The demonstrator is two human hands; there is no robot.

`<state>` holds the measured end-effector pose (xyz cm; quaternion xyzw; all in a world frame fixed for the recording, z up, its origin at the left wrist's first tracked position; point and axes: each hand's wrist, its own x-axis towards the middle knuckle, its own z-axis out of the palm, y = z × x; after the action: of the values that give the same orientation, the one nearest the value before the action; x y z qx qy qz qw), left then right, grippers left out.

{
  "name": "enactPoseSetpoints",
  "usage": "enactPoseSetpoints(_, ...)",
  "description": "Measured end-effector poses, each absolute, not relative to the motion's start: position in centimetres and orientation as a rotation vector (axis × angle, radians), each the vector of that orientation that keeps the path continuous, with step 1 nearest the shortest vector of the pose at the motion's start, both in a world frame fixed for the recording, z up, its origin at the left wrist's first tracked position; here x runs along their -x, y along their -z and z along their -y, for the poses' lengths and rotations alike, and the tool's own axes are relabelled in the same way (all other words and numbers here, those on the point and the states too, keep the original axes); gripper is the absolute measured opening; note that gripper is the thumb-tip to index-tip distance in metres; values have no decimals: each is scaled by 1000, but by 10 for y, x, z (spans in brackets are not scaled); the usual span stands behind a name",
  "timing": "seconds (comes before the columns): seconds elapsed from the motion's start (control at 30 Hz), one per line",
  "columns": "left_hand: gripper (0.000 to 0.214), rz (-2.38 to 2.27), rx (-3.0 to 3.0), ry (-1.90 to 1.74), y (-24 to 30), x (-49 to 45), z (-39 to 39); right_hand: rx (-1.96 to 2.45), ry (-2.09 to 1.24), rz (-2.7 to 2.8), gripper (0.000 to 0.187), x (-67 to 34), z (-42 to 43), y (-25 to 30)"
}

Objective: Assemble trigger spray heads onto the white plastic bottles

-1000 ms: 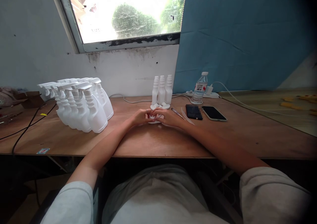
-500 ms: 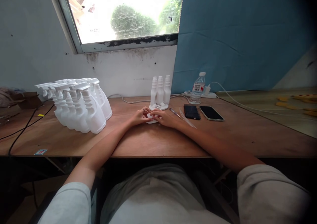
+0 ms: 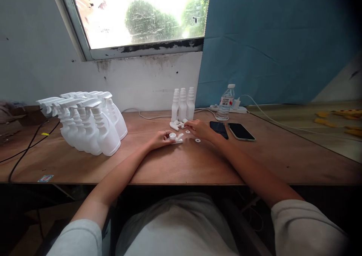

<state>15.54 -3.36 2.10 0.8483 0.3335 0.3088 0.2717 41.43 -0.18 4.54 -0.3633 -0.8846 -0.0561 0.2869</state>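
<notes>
My left hand (image 3: 161, 139) is closed on a white trigger spray head (image 3: 178, 139), whose round collar faces up just above the table. Farther back, my right hand (image 3: 198, 129) has its fingertips drawn together at a small pile of white trigger spray heads (image 3: 174, 125), pinching one at the pile's right edge. On the wood between and beside the hands lie two flat white rings, a nearer washer (image 3: 197, 140) and a farther washer (image 3: 187, 131). Behind the pile stand three white spray bottles (image 3: 182, 107) without heads.
A tight group of white spray bottles (image 3: 106, 137) with heads fitted stands at left on the wooden table (image 3: 158, 169). At right are a dark phone-like item (image 3: 219, 129), a phone (image 3: 241, 131), a water bottle (image 3: 225, 103) and a power strip (image 3: 240, 109) with a cable.
My hands have parted. The right one has moved right and back from the spray head to the pile, while the left keeps hold of the head. The washers now show.
</notes>
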Motion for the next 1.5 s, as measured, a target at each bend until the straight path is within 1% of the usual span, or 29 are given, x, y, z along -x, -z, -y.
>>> enactPoseSetpoints(0.13,44,-925,-2254,-814,-22,-156,35,1118,124,2415,23,-424,-4,-43)
enactPoseSetpoints(0.3,45,-920,-2199,-809,-21,-156,35,1180,101,2490,24,-424,-12,-27)
enactPoseSetpoints(0.43,45,-901,-2206,-818,-19,-157,33,1227,171,2478,32,-419,-15,-17)
enactPoseSetpoints(0.77,39,-846,-2327,-774,-22,-155,30,1253,338,2580,51,-385,-15,-16)
enactPoseSetpoints(0.87,39,-838,-2354,-768,-23,-154,29,1229,316,2523,42,-382,-13,-15)
enactPoseSetpoints(0.93,41,-832,-2342,-753,-23,-154,28,1186,230,2433,36,-382,-12,-16)
enactPoseSetpoints(1.07,45,-798,-2282,-725,-24,-152,29,1071,19,2279,34,-384,-9,-20)
enactPoseSetpoints(1.13,47,-791,-2261,-722,-25,-152,30,1009,78,2302,39,-386,-9,-20)
enactPoseSetpoints(1.2,49,-793,-2264,-722,-26,-152,31,979,223,2402,51,-389,-10,-19)
enactPoseSetpoints(1.27,50,-796,-2285,-715,-26,-152,32,989,307,2517,56,-391,-11,-18)
enactPoseSetpoints(1.33,51,-808,-2296,-709,-27,-152,33,1019,278,2583,51,-391,-10,-19)
enactPoseSetpoints(1.47,53,-835,-2287,-702,-27,-152,33,1141,222,2539,28,-389,-2,-27)
enactPoseSetpoints(1.5,54,-838,-2284,-698,-27,-152,33,1169,227,2520,27,-388,1,-30)
